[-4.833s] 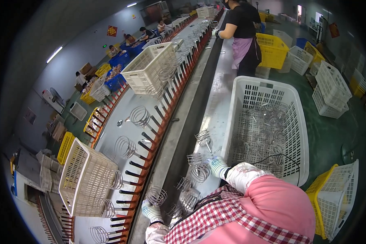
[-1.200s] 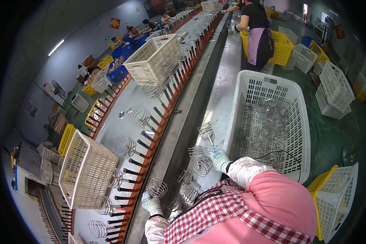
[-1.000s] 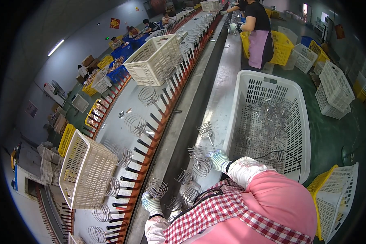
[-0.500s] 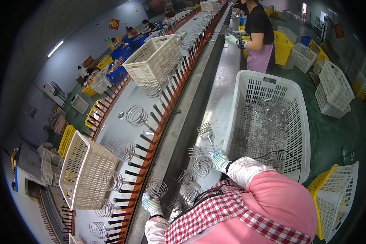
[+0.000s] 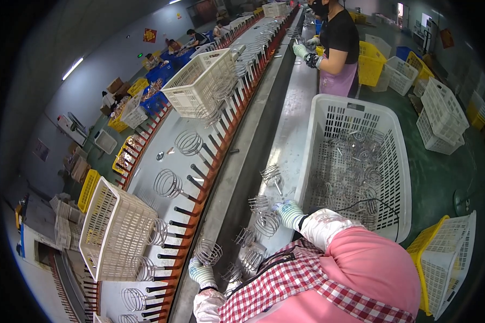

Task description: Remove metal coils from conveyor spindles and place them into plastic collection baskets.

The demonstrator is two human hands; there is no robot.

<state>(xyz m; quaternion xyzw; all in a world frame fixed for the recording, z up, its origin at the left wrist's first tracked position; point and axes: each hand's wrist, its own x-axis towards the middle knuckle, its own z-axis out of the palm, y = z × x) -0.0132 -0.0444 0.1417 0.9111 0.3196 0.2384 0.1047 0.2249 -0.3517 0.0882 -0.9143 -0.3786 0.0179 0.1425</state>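
My left hand (image 5: 202, 273), in a striped knit work glove, is closed on a spiral wire coil (image 5: 208, 252) at the edge of the metal trough. The gloved right hand (image 5: 291, 215) is curled beside another wire coil (image 5: 268, 223), apparently gripping it; its fingertips are partly hidden. Around the two hands lie several more coils, among them one with a straight stem (image 5: 272, 176) farther up the metal worktop (image 5: 292, 129). To the right, a large white perforated crate (image 5: 404, 161) holds a tangled heap of similar wire coils (image 5: 358, 156).
Left of the trough runs a conveyor (image 5: 145, 191) edged with black pegs, some carrying wire coils. White crates (image 5: 113, 226) (image 5: 199, 81) stand on the conveyor. A co-worker (image 5: 339, 48) works farther along the bench. Stacked crates (image 5: 442, 116) stand on the green floor at right.
The pegs and wire coils on the conveyor have shifted along it. My hands are almost where they were. The co-worker's arms and body have moved slightly.
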